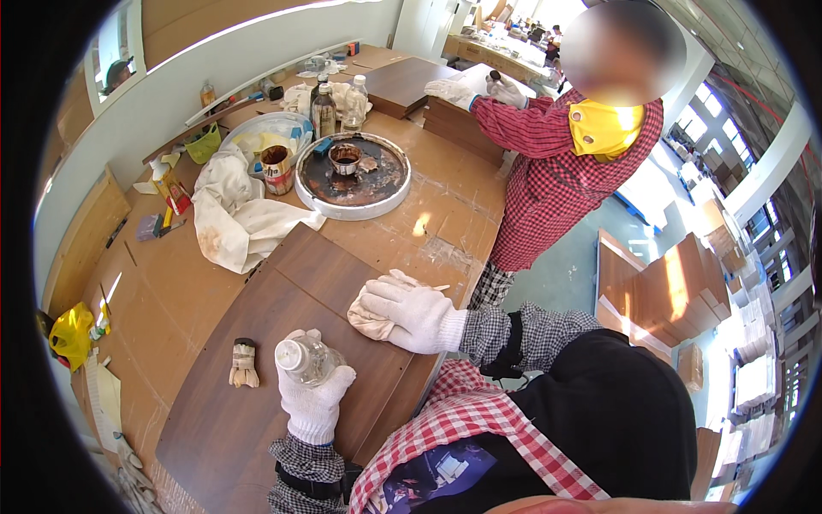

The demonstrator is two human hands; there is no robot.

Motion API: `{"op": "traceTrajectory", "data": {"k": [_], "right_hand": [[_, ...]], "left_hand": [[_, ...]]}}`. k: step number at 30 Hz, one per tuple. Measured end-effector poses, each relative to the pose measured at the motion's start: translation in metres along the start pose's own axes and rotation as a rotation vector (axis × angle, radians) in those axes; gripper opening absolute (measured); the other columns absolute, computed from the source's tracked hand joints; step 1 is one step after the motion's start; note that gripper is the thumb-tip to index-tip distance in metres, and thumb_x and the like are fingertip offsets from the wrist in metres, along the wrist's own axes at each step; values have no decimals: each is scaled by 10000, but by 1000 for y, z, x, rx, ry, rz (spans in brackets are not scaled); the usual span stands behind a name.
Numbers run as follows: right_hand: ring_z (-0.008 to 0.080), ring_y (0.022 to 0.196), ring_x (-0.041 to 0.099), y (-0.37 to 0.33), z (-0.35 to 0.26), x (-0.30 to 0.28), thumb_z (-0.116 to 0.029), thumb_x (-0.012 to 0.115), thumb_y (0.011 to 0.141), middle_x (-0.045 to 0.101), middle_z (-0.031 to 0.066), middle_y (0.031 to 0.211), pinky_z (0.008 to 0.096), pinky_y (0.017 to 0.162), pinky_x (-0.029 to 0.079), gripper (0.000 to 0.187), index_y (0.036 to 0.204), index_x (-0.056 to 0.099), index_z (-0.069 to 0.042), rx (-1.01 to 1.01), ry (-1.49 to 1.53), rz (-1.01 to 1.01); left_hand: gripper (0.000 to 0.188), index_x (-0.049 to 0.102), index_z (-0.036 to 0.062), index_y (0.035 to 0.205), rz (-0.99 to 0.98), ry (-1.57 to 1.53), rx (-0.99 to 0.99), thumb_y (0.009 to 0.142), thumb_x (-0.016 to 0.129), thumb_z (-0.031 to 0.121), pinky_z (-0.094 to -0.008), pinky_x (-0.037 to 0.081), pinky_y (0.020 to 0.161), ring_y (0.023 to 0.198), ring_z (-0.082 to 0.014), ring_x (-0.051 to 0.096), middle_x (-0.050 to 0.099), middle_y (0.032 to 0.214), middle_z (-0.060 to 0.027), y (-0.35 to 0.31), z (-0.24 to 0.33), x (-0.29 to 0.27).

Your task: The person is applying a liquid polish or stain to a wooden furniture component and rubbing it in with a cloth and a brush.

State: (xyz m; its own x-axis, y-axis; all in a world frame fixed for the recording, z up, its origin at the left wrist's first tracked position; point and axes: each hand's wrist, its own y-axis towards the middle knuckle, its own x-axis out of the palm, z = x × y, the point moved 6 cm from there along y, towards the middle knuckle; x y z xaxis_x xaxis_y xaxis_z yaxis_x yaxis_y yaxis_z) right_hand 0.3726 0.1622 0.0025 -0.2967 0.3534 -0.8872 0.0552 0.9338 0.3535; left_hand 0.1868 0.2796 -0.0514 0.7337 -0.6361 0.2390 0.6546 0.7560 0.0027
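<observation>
My left hand [310,404], in a white knitted glove, is wrapped round a clear plastic bottle [315,364] with a white cap, upright over the brown wood-grain panel [231,428]. My gloved right hand [415,315] grips a cream-coloured rag [368,315] and presses it on the panel near its right edge. The fingertips of that hand partly hide the rag. To the left of the bottle, a short, thick bundle with pale ends and a dark band, much like a stubby brush [244,363], lies on the panel.
Beyond the panel stand a round stained tray [304,199] holding a small bowl [344,159], an open can [276,170], a white cloth [227,214] and several bottles [324,111]. A co-worker in a red checked shirt [548,201] works at stacked panels [462,128] on the far right.
</observation>
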Motion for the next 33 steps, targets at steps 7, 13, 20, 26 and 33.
{"op": "traceTrajectory", "data": {"k": [7,13,20,26,33], "right_hand": [[351,1189,569,0,1,1,-223,666,868,574,150,1215,480,1054,441,413,1237,567,-66,7,-2,-15],[348,1216,564,-2,1,1,-228,667,876,573,151,1253,492,1071,433,428,1259,563,-66,-1,-14,1],[351,1223,560,-2,1,1,-228,666,877,573,155,1263,494,1079,429,433,1265,565,-65,8,-3,-10],[356,1198,564,0,1,2,-215,666,861,575,155,1233,477,1070,430,424,1245,570,-61,24,18,-57],[355,1185,566,0,1,1,-219,667,848,574,157,1210,475,1064,427,436,1240,570,-53,8,1,-28]], "left_hand": [[883,463,61,1415,-4,8,7,643,891,22,-363,529,997,1143,-200,606,600,1336,-108,0,2,0],[885,462,59,1415,-8,11,1,644,895,27,-365,528,1003,1148,-203,605,597,1337,-110,0,2,0],[889,460,57,1417,-21,26,17,648,905,41,-365,526,1006,1153,-202,602,595,1338,-107,0,3,1],[899,455,55,1422,-21,-14,11,657,926,73,-365,518,1013,1158,-197,598,590,1341,-99,0,4,1],[888,458,58,1421,-40,28,15,666,925,74,-359,518,1006,1149,-191,598,592,1334,-94,1,5,1]]}}
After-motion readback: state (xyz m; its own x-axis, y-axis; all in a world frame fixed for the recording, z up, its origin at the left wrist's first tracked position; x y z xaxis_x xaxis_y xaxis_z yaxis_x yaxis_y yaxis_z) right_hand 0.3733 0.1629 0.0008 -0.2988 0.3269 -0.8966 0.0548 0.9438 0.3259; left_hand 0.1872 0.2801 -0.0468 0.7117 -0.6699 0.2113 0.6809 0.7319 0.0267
